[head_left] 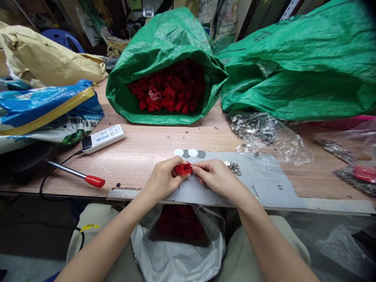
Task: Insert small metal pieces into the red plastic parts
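Observation:
Over the front part of a grey mat, my left hand is closed around a small red plastic part. My right hand meets it from the right, thumb and forefinger pinched on a tiny shiny metal piece at the red part's right end. Its exact shape is too small to make out. Just behind my right hand lies a pile of small metal pieces, partly covered by the hand. Pale and dark discs show at the mat's back edge.
An open green sack of red parts stands behind, another green sack to its right. A clear bag of metal pieces lies right. At left are a white device and a red-tipped lever. A white sack hangs below.

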### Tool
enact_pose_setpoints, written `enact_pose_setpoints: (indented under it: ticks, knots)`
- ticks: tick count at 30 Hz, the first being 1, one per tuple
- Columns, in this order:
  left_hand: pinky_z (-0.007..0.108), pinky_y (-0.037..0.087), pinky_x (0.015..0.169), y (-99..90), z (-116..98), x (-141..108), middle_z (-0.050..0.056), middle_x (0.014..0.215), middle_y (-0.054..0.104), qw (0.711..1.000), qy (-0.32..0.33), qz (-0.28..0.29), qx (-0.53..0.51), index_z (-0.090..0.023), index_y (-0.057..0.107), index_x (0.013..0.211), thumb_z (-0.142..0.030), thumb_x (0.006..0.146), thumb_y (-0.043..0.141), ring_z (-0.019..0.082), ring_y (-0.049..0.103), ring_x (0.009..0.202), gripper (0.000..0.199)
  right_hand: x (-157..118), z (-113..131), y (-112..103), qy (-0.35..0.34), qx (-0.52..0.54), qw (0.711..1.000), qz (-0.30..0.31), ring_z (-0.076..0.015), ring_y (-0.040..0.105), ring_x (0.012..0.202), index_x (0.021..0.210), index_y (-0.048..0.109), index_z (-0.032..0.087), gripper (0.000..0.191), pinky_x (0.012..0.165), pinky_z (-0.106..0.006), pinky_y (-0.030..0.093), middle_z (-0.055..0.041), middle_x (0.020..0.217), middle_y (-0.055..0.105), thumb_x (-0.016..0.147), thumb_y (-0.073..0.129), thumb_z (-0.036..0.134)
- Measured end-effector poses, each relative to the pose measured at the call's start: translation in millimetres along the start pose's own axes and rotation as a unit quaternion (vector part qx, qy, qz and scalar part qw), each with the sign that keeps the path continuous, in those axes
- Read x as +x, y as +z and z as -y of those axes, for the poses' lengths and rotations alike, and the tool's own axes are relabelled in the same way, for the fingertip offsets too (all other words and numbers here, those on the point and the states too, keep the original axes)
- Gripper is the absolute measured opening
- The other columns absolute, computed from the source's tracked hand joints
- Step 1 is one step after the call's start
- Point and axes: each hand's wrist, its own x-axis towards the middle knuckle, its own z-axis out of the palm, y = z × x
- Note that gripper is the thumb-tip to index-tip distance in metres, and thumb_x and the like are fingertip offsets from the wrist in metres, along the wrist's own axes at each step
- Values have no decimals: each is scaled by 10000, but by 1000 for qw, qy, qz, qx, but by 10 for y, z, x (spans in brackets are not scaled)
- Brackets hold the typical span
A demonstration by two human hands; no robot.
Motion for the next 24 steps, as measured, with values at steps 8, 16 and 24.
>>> enact_pose_setpoints:
  ticks: [8, 16, 24]
  knots:
    - [231, 448, 617, -21, -22, 1, 14, 844, 696, 999, 25, 10, 23, -187, 656, 945, -197, 848, 667, 130, 598, 686, 97, -7, 83, -10, -2, -62, 998, -19, -193, 581, 624, 838, 799, 213, 331, 594, -279, 372, -34, 643, 693, 905, 486, 296]
    - [230, 430, 630, -18, -34, 30, 2, 841, 675, 999, 33, 22, 30, -190, 641, 941, -169, 849, 652, 124, 575, 691, 95, 7, 52, -6, -6, -49, 999, -21, -207, 632, 697, 847, 779, 206, 300, 628, -288, 402, -55, 753, 734, 911, 497, 284]
    - [253, 503, 718, 22, -40, 85, 18, 883, 707, 996, -27, -27, -77, -208, 647, 987, -293, 798, 744, 169, 666, 795, 229, 67, -272, -133, 57, 144, 986, 62, -77, 382, 359, 656, 547, 186, 505, 396, -249, 261, 12, 550, 508, 863, 549, 646]
